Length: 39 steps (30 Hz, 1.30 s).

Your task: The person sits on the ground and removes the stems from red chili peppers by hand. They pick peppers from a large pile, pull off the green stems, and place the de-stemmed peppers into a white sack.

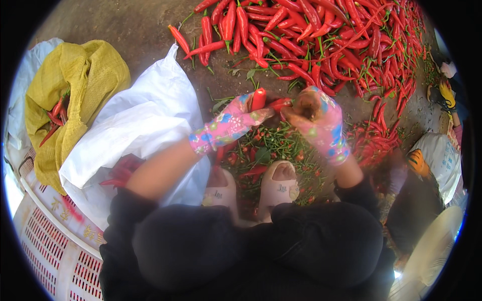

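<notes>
My left hand (231, 123), in a pink floral glove with dirty fingertips, is closed around red chili peppers. One chili pepper (258, 99) stands up from its fingers and shows a pale, stemless end. A second chili pepper (279, 104) points toward my right hand (321, 123), which wears a matching glove. The right fingers are curled in beside that pepper's tip; what they pinch is hidden. Below both hands, green stems (288, 143) and bits of red lie scattered on the ground around my light slippers (278, 188).
A large heap of red chili peppers (321, 40) covers the far ground. At left are a white sack (135, 120) with peppers in its mouth, a yellow sack (95, 65), and a pale slotted basket (50, 236). Another person's orange-patterned glove (418, 163) is at right, near a white bag (439, 155).
</notes>
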Each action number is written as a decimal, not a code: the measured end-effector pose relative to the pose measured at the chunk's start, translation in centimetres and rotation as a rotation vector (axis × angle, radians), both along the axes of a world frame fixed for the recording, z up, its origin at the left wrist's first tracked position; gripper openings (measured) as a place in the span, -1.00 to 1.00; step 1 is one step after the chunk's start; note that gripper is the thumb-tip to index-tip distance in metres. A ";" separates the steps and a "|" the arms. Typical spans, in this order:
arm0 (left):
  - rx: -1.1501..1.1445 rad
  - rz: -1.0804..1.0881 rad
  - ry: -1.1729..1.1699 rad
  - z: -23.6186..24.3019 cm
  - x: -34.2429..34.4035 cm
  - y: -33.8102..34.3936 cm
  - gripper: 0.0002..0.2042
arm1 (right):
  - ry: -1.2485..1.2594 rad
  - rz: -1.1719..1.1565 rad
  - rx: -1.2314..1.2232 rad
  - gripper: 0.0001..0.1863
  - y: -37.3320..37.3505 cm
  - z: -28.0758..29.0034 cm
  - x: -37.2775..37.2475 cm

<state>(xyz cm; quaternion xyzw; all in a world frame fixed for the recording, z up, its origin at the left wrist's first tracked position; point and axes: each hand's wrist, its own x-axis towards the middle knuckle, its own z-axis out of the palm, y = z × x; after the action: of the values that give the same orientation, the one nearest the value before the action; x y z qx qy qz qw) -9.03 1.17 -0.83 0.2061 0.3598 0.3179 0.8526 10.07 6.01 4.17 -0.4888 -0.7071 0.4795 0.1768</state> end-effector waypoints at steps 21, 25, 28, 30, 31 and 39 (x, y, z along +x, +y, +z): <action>0.006 -0.062 0.068 -1.7 -0.2 -0.9 -0.61 | -0.034 -0.003 -0.134 -0.56 0.2 0.4 0.0; 0.069 -0.172 0.198 -1.6 -0.3 -0.7 -0.60 | -0.002 0.064 -0.117 -0.52 -0.1 0.6 0.2; 0.063 -0.136 0.157 -1.3 -0.3 -0.8 -0.61 | 0.022 0.078 -0.067 -0.51 -0.5 0.1 0.1; 0.016 -0.071 0.057 -1.1 -0.3 -0.8 -0.61 | -0.001 0.099 -0.086 -0.50 -0.6 0.0 0.1; 0.040 -0.084 0.083 -1.0 -0.3 -0.8 -0.60 | -0.031 0.114 -0.107 -0.50 -0.6 0.1 0.2; 0.050 -0.013 0.125 -1.7 -0.2 -1.3 -0.64 | -0.242 0.253 -0.239 -0.59 -0.3 0.8 3.2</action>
<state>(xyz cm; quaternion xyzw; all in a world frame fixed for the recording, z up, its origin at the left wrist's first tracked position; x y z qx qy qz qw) -9.19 -0.12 -2.53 0.2491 0.4027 0.3077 0.8253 13.22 5.71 4.98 -0.4676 -0.7169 0.5161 -0.0307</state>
